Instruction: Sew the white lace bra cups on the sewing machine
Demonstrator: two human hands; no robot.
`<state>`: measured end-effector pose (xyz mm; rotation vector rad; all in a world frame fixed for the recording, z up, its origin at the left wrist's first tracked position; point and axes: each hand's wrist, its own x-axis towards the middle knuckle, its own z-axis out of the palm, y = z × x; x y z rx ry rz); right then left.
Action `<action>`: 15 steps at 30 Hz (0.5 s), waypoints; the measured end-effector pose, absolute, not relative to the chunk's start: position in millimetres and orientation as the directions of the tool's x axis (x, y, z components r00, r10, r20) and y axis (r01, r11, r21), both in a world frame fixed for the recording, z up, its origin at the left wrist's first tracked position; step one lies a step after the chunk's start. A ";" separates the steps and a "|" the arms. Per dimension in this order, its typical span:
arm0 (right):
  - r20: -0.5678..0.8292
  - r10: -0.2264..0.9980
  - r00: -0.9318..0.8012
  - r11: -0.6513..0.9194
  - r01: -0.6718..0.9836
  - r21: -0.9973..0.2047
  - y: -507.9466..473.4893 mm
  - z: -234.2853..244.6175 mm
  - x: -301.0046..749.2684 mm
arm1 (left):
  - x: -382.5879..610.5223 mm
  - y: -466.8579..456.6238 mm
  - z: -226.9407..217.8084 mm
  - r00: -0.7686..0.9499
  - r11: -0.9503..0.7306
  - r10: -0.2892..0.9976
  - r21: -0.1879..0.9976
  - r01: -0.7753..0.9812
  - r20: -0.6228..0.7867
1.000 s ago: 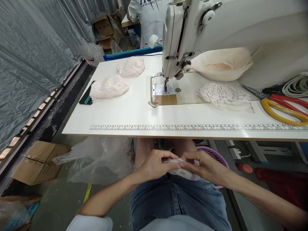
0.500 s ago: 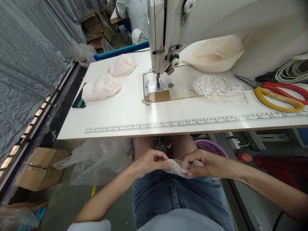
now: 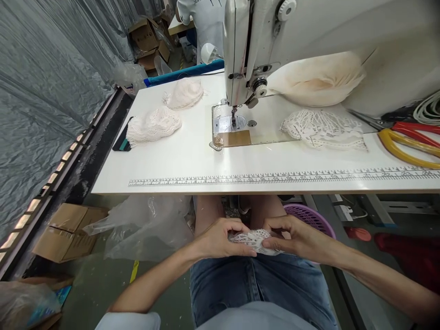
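Note:
Over my lap, below the table edge, a piece of white lace fabric [image 3: 256, 239] is stretched between both hands. My left hand [image 3: 225, 238] grips its left side with thumb and fingers. The right side is pinched by my right hand [image 3: 288, 234]. Above them on the table stands a white sewing machine [image 3: 237, 59], its needle and presser foot over the metal plate. A white lace piece [image 3: 323, 128] lies right of the needle. To the left lie a stack of lace pieces [image 3: 154, 124] and a pale pink lace piece [image 3: 185, 93].
Scissors [image 3: 409, 142] with red and yellow handles lie at the table's right. A printed ruler [image 3: 275, 178] runs along the front edge. Cream fabric [image 3: 319, 78] rests behind the machine bed. A purple basket [image 3: 311, 217] and a cardboard box [image 3: 68, 231] stand below. Another person [image 3: 208, 27] sits beyond.
The lace in my hands has been turned and bunched, with more of its patterned face showing. My left hand has shifted its grip along it. The camera view has swung slightly left.

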<state>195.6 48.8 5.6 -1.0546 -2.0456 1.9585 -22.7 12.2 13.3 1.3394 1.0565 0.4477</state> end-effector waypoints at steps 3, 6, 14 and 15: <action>-0.366 0.563 -0.741 -0.089 0.386 -0.918 49.3 8.3 194.1 | -20.7 11.7 7.6 0.446 0.171 0.853 0.952 0.253 -0.272; -0.348 0.576 -0.740 -0.069 0.380 -0.922 49.0 12.7 192.8 | -19.1 10.3 6.9 0.417 0.114 0.885 0.964 0.240 -0.208; -0.261 0.668 -0.697 0.046 0.389 -0.920 43.0 20.1 187.4 | -19.4 5.9 18.7 0.368 0.098 0.893 0.910 0.403 -0.259; -0.243 0.677 -0.695 0.058 0.380 -0.923 42.5 20.8 186.3 | -19.5 5.5 19.3 0.364 0.108 0.892 0.909 0.403 -0.268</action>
